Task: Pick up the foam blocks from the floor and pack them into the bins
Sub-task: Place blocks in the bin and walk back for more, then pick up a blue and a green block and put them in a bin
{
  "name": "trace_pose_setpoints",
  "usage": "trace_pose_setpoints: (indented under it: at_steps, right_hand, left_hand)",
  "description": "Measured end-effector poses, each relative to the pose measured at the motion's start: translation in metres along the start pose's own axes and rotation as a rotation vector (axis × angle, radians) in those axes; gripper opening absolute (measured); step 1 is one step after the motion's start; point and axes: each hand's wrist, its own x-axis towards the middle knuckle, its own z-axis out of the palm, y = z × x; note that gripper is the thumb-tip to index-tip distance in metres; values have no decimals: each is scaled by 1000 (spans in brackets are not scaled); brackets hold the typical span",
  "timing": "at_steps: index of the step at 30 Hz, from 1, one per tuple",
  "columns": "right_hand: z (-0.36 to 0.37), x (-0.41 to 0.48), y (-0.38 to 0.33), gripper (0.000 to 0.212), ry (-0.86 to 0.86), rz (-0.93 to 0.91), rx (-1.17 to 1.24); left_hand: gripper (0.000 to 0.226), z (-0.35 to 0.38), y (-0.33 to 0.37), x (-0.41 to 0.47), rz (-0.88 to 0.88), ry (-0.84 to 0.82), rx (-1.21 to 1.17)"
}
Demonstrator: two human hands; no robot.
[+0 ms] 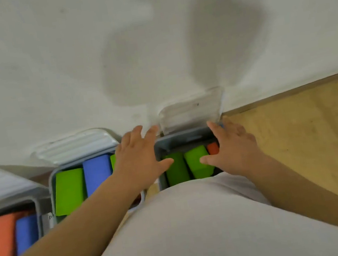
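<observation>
- Nearest me, a white top (pixel 190 234) fills the lower view, with both bare forearms reaching out past it.
- Low on my left, the left bin (pixel 38 213) holds a large orange block (pixel 0 238) beside a dark blue block (pixel 25 232).
- The middle bin (pixel 51 184) holds a wide green block (pixel 69 191) next to a tall blue block (pixel 98 173).
- The left hand (pixel 140 160) lies flat with fingers spread, over the gap between the middle bin and the right bin (pixel 187 139).
- The right hand (pixel 235 150) is spread too, on that bin's right rim, thumb over a tilted green block (pixel 197 163).
- A second green block (pixel 175 169) and a small orange block (pixel 213 148) share that bin.
- Two open lids (pixel 189 111) lean on the white wall (pixel 65 55); the wooden floor (pixel 308 140) runs off right.
</observation>
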Motion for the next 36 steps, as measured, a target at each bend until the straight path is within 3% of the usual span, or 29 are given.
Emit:
trace_pose_setpoints:
  at_steps: [7,18,25,31,36]
  right_hand:
    - [-37,7,36,104,28,-44,0]
    - [-108,11,149,103,-83,-238,-80]
    - [-87,0,170,106,-320,-454,-261]
    - [-36,-50,99,103,-400,-775,-540]
    - [36,-144,34,104,-423,-1085,-844]
  left_hand:
    - [97,-15,39,-6,-28,38,57]
    - [106,24,156,-16,-249,101,-111]
    - [103,82,220,-86,-550,15,-308]
    - [96,131,236,-208,-945,133,-531]
    - [97,202,268,-339,-1298,233,-710]
